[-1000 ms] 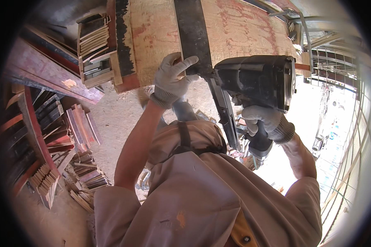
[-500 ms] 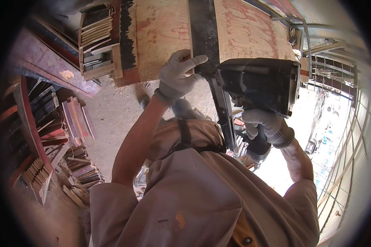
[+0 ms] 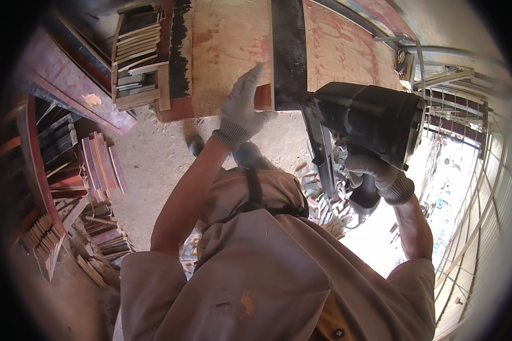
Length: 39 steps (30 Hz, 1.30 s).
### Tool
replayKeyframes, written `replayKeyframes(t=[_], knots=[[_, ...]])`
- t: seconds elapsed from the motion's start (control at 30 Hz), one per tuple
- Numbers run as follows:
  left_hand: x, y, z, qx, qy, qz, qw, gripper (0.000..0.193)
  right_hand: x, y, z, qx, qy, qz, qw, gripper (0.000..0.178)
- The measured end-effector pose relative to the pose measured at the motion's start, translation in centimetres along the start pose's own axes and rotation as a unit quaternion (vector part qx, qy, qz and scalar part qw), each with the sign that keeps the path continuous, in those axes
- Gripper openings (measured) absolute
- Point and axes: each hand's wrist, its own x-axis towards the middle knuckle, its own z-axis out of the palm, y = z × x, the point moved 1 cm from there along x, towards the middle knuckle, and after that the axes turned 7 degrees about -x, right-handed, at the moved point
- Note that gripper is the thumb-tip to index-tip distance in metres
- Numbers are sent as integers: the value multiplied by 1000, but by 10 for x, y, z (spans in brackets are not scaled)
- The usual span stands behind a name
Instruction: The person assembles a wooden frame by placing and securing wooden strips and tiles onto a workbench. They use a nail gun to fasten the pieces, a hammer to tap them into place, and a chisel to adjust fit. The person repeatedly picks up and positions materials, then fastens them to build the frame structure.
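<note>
- Nail gun (image 3: 370, 122), black: right of centre, nose against the near end of the dark strip (image 3: 288, 54).
- Your right hand (image 3: 375, 173), gloved: fingers closed round the gun's handle below the body.
- Your left hand (image 3: 242, 111), gloved: open, fingers spread flat on the plywood panel (image 3: 230, 45), just left of the strip.
- Wood offcuts (image 3: 96, 165): stacked on the floor, far left.

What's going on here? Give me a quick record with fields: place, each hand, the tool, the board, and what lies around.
Place: dusty workshop floor
Left hand: gloved, flat on the plywood sheet, beside the dark strip
Right hand: gloved, gripping the nail gun by its handle
Nail gun: black, nose at the strip's near end
Around: stacks of wood slats at left, crate of slats on the sheet's left edge
</note>
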Motion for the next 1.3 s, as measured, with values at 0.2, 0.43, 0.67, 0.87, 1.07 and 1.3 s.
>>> replayKeyframes(t=[0.2, 0.43, 0.67, 0.87, 1.07, 1.3], knots=[[8, -12, 13, 7, -163, -113, 980, 70, 29, 42, -43, -158, -42, -54, 985, 30], [17, -24, 10, 52, -236, -139, 961, 52, 51, 83, -77, 194, -173, 3, 966, 19], [9, -22, 11, 62, -178, -80, 979, 50, 43, 58, -83, 45, -124, -4, 991, 18], [13, -22, 14, 86, -203, -94, 971, 44, 37, 48, -86, 23, -113, -9, 993, 18], [13, -24, 13, 55, -203, -103, 972, 47, 33, 44, -84, 8, -103, -18, 994, 19], [13, -23, 12, 40, -217, -145, 965, 54, 25, 40, -83, -12, -82, -23, 996, 20]])
